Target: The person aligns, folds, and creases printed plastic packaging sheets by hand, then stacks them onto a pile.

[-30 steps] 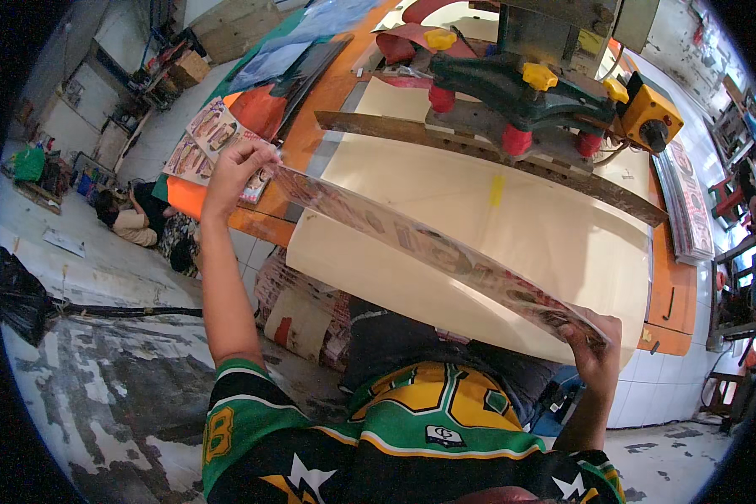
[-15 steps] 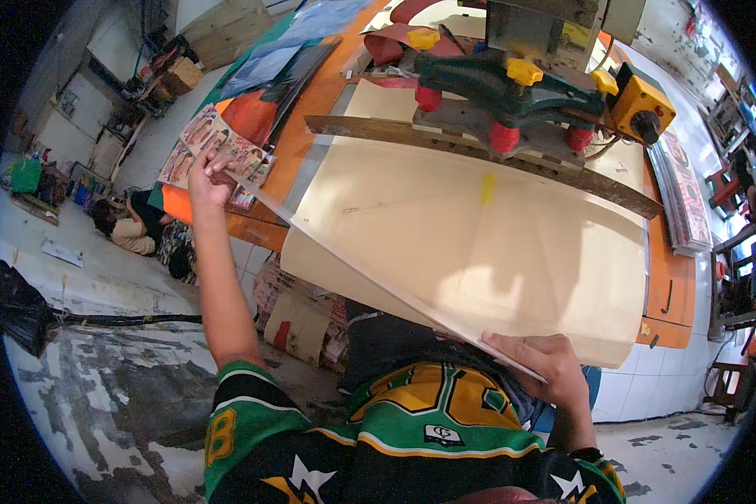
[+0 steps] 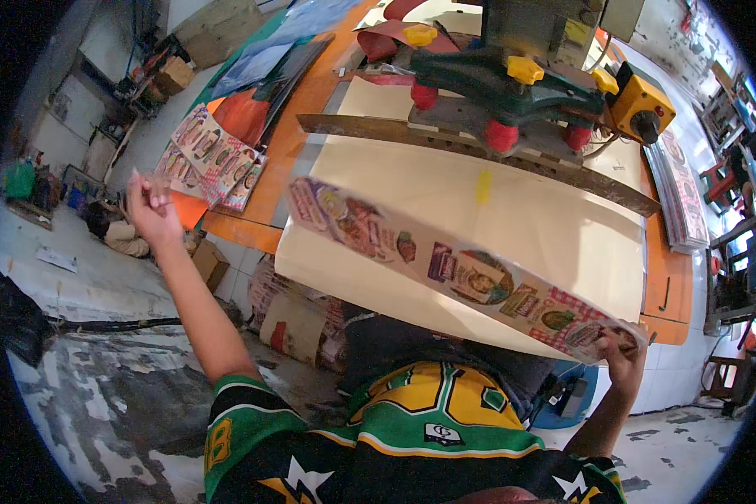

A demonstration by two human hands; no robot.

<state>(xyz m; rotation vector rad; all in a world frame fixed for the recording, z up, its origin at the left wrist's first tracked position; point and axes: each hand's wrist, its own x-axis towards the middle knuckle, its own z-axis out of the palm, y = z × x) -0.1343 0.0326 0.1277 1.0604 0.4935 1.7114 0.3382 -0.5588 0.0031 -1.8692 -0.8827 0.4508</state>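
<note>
Now the left hand (image 3: 155, 212), empty, has released the strip (image 3: 470, 273); only the right hand (image 3: 624, 357) pinches it, leaving 1 end unsupported.

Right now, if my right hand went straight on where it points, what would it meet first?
Likely the right end of the orange table, just past your right hand; the stack of printed sheets lies farther on. Height is hard to judge, so it might pass above.
</note>
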